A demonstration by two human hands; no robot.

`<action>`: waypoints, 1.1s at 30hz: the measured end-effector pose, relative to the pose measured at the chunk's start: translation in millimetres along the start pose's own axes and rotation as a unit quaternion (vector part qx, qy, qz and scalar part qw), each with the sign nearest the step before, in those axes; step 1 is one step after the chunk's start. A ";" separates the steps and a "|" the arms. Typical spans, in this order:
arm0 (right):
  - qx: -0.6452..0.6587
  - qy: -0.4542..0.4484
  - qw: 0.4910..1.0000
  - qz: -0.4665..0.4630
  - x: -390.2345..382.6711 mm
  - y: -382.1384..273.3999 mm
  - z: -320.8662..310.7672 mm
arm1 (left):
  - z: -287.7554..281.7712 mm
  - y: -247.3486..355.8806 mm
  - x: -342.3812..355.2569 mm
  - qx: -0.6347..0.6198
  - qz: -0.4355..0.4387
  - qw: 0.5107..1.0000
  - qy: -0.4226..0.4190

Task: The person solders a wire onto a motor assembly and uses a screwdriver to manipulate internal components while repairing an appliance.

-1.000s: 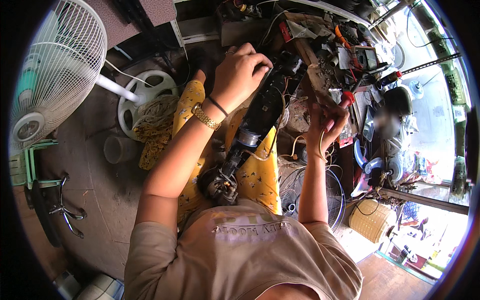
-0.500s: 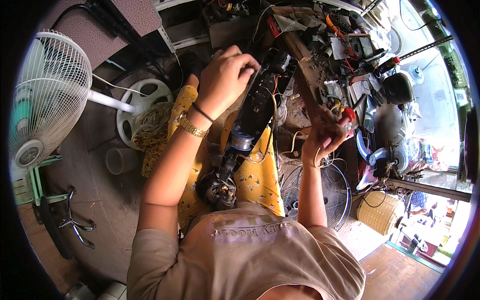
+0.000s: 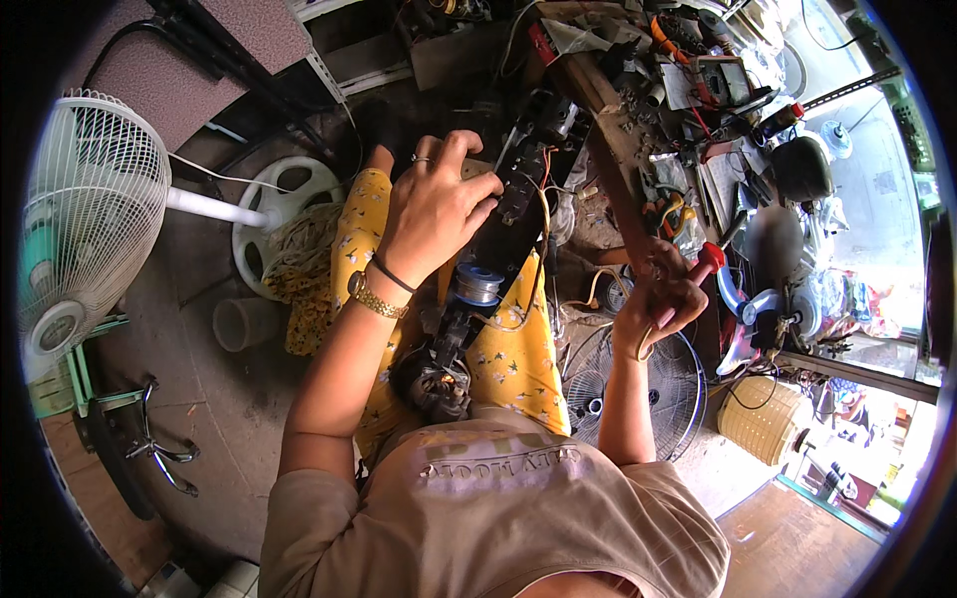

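1. Currently, the left hand (image 3: 436, 209) is half-curled at the left edge of a long black housing (image 3: 510, 211), partly hiding it; whether its fingertips pinch anything, I cannot tell.
2. The right hand (image 3: 663, 299) grips a red-handled tool (image 3: 710, 260), apart from the housing.
3. Aslant over yellow printed trousers (image 3: 513, 369), the housing carries a spool of silvery wire (image 3: 478, 286); thin tan cable (image 3: 520, 324) curves along its right side.
4. Behind the right forearm sits a round, dark wire fan guard (image 3: 680, 394).
5. Orange-handled pliers (image 3: 680, 213) lie amid bench clutter.
6. Leftward stands a white pedestal fan (image 3: 95, 219), crumpled yellow-black cloth (image 3: 311, 284) against its spoked base, a translucent tub (image 3: 242, 325) nearby.
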State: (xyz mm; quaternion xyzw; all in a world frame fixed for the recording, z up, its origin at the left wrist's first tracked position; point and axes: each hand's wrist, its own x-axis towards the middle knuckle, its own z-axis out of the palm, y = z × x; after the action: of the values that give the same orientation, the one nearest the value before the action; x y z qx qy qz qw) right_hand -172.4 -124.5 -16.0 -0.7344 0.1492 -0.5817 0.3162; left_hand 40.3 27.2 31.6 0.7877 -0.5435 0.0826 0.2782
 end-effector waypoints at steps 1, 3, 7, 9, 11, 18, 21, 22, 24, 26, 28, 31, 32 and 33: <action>0.005 0.005 1.000 0.001 0.5 -0.6 1.3 | 0.2 -0.1 0.6 0.001 0.000 1.000 -0.002; 0.020 0.003 1.000 0.006 -0.5 1.7 1.7 | -2.4 1.2 3.9 0.009 0.011 1.000 -0.008; 0.056 -0.014 0.998 0.006 -4.0 7.4 6.6 | -0.7 -1.5 17.6 -0.084 -0.008 0.995 0.057; 0.026 -0.036 0.999 -0.021 1.8 5.9 9.4 | 1.4 4.0 31.8 -0.097 -0.051 0.993 0.055; 0.083 -0.024 0.996 -0.015 2.3 3.4 21.0 | 5.6 7.5 45.0 -0.062 -0.067 0.995 0.043; 0.008 -0.113 0.993 -0.029 31.8 -12.2 56.2 | 17.2 13.4 63.6 -0.149 -0.141 0.979 -0.018; 0.033 -0.124 0.992 -0.012 36.8 -15.6 79.7 | 20.0 0.5 57.8 -0.223 -0.145 0.963 0.035; 0.021 -0.116 0.993 0.009 36.3 -15.7 85.8 | 18.9 -1.5 55.4 -0.244 -0.155 0.957 0.021; -0.010 -0.102 0.995 -0.006 41.4 -20.0 96.6 | 15.8 -4.4 51.5 -0.284 -0.174 0.943 -0.006; -0.027 -0.056 0.997 -0.048 42.3 -13.2 108.2 | 13.0 -5.4 49.9 -0.334 -0.185 0.924 -0.024; -0.047 -0.057 0.995 -0.072 44.3 -16.6 113.6 | 10.1 -6.9 46.9 -0.382 -0.198 0.902 -0.041; -0.082 -0.070 0.990 -0.089 43.4 -14.2 116.3 | 4.6 -7.2 44.5 -0.549 -0.220 0.804 -0.061; -0.094 -0.078 0.988 -0.100 43.1 -13.2 115.1 | 5.5 -7.2 43.7 -0.568 -0.219 0.792 -0.055; -0.092 -0.083 0.988 -0.094 41.0 -9.8 113.6 | 7.8 -6.8 43.7 -0.586 -0.217 0.780 -0.049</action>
State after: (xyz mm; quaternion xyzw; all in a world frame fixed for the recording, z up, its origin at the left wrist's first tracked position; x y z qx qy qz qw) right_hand -54.7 -108.1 7.4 -0.8168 0.1056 -0.5299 0.2025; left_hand 62.4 -10.6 41.6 0.5728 -0.3150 -0.3526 0.6696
